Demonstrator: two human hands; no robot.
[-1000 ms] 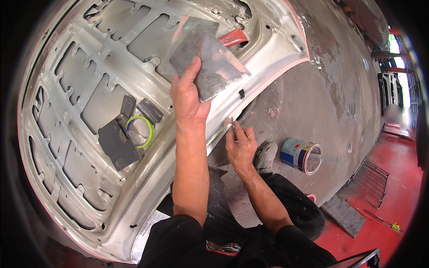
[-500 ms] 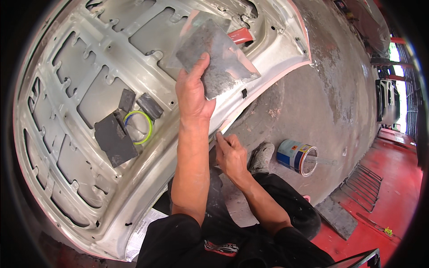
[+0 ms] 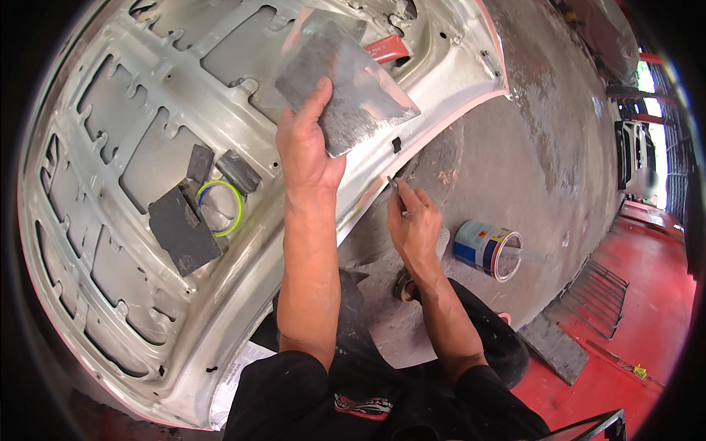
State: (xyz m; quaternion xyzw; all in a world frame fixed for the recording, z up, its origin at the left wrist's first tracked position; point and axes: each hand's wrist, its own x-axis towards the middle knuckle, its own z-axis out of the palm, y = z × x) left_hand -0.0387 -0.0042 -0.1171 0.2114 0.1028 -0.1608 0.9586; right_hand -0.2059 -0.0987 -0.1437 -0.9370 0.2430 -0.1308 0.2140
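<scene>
Now, step: I am loading filler, judging by the tools.
Left hand [image 3: 307,151]: gripping the grey mixing board [image 3: 344,82] over the upturned hood [image 3: 95,132].
Right hand [image 3: 413,228]: pinching a thin blade [image 3: 393,185] by the hood's edge.
Next: bringing the blade up to the board, I judge.

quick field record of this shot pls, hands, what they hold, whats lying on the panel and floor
left hand: grips flat grey metal plate, smeared, raised over panel
right hand: pinches small thin tool near panel edge
panel: upturned pale car hood, ribbed with cut-outs
on panel: dark grey spreaders, tape roll with green rim
floor: open tin can on grey concrete
</scene>
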